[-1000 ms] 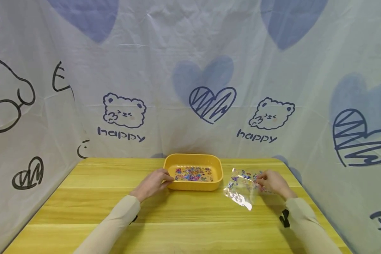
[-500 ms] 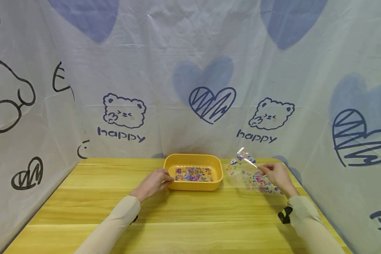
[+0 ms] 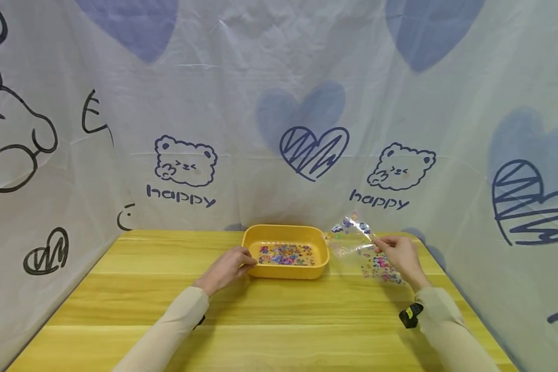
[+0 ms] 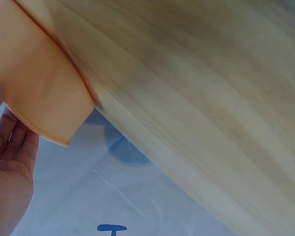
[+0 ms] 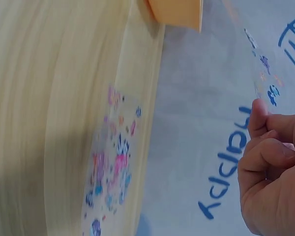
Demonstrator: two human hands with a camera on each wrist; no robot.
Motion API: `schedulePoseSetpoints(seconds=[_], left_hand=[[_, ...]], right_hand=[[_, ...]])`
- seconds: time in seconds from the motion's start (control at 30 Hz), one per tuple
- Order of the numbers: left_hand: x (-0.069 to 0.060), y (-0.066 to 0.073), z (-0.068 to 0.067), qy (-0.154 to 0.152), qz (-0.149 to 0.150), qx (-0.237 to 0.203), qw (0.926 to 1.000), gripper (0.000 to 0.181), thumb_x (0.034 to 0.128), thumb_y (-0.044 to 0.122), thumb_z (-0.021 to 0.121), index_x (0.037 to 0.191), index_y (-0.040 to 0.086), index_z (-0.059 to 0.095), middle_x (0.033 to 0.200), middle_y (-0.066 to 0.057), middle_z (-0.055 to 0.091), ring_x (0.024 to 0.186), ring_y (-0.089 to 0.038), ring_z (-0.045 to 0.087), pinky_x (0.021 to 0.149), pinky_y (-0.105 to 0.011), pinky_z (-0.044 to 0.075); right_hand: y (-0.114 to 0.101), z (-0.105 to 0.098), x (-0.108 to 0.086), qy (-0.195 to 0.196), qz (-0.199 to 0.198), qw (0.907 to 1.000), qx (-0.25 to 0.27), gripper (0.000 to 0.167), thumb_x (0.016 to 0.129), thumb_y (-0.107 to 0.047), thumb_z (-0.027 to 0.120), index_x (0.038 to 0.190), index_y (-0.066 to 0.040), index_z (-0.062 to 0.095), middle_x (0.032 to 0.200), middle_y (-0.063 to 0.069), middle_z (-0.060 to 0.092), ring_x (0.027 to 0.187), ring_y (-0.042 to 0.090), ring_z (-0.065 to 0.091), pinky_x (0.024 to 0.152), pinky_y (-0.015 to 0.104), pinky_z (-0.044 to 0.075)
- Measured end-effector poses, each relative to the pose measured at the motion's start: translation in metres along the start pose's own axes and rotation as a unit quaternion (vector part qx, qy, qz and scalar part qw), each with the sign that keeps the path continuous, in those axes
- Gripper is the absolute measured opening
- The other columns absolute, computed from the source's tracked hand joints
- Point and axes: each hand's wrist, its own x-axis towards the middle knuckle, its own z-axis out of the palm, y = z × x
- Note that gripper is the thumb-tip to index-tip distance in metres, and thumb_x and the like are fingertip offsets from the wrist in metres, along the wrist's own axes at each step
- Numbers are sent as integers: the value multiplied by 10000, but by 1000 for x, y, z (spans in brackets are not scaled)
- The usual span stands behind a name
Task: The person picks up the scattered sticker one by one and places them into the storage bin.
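A yellow plastic tub (image 3: pixel 285 272) stands at the table's far edge, with clear, colourfully patterned material (image 3: pixel 283 254) on its floor. My left hand (image 3: pixel 225 269) holds the tub's left end, thumb and fingers on either side of the rim, as the left wrist view shows on the tub wall (image 4: pixel 39 73). To the right of the tub, my right hand (image 3: pixel 402 258) pinches a clear plastic sheet printed with small colourful stickers (image 3: pixel 349 237) between thumb and index finger, tilted up off the table. Beneath it lies another clear sticker sheet (image 3: pixel 383 268), (image 5: pixel 108 162) flat on the wood.
The yellow wood-grain table (image 3: pixel 279 320) ends at a pale cloth backdrop (image 3: pixel 242 103) with printed hearts and bears. Cloth also hangs at both sides. A black device (image 3: pixel 411 315) is strapped at the right wrist.
My right hand has lifted the clear sticker sheet and tilted it upward, then shifted slightly left toward the tub. The sheet beneath now shows on the table. My left hand stays at the tub.
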Motion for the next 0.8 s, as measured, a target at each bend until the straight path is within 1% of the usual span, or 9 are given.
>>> schedulePoseSetpoints(seconds=[0.07,0.13,0.23,0.3,0.33,0.47,0.57,0.6,0.8], left_hand=[[0,0,0,-7,-8,-8,10000,145,904,102,695,1019,84,782,920,-26,694,845,-160,615,761,-308,550],[0,0,0,-4,10,-25,10000,142,902,97,696,1013,84,783,913,-27,694,834,-160,614,756,-306,549],[0,0,-1,-12,68,-47,10000,141,901,94,696,1012,87,783,906,-25,694,819,-153,615,745,-295,548],[0,0,-1,-40,70,-70,9999,144,902,96,695,1017,92,782,904,-21,692,814,-147,614,740,-286,546],[-1,0,-1,-63,66,-80,9999,147,903,98,694,1021,94,781,904,-20,692,812,-145,614,738,-282,546],[-1,0,-1,-123,31,-126,9998,152,905,101,692,1029,93,779,906,-17,690,814,-141,614,740,-278,546],[-1,0,-1,-95,78,-142,9998,151,902,92,695,1026,93,780,904,-16,687,814,-140,611,739,-279,545],[-1,0,-1,-83,88,-148,9998,149,902,91,695,1023,96,781,902,-15,686,812,-139,610,738,-278,544],[-2,-2,-1,-34,105,-133,9999,147,900,94,698,1020,102,783,903,-13,682,816,-137,606,735,-273,541]], right_hand=[[-4,7,0,3,19,10000,39,342,975,-298,608,1134,-12,705,874,80,750,497,66,397,415,230,319],[-9,14,0,14,29,10000,26,345,977,-313,605,1126,-20,711,880,89,753,510,65,436,428,229,319],[-15,26,-1,13,98,9999,121,348,983,-327,594,1134,-37,713,929,105,756,597,71,537,471,219,362],[-21,34,-2,6,181,9995,240,333,989,-317,584,1137,-49,714,947,99,756,662,100,567,496,227,371],[-23,38,-3,2,215,9993,304,322,991,-309,582,1135,-53,715,946,95,755,689,102,573,511,230,380],[-34,56,-3,-4,213,9989,428,272,991,-269,582,1098,-67,730,900,63,755,638,143,483,511,254,331],[-42,70,-2,69,163,9990,421,247,980,-258,601,1053,-75,750,850,45,753,656,159,493,548,263,324],[-44,75,-2,94,145,9989,427,241,974,-254,609,1041,-74,756,839,43,753,695,161,521,573,265,333],[-55,99,-3,161,70,9986,507,220,950,-255,646,1004,-84,775,855,63,752,827,193,615,648,267,382]])
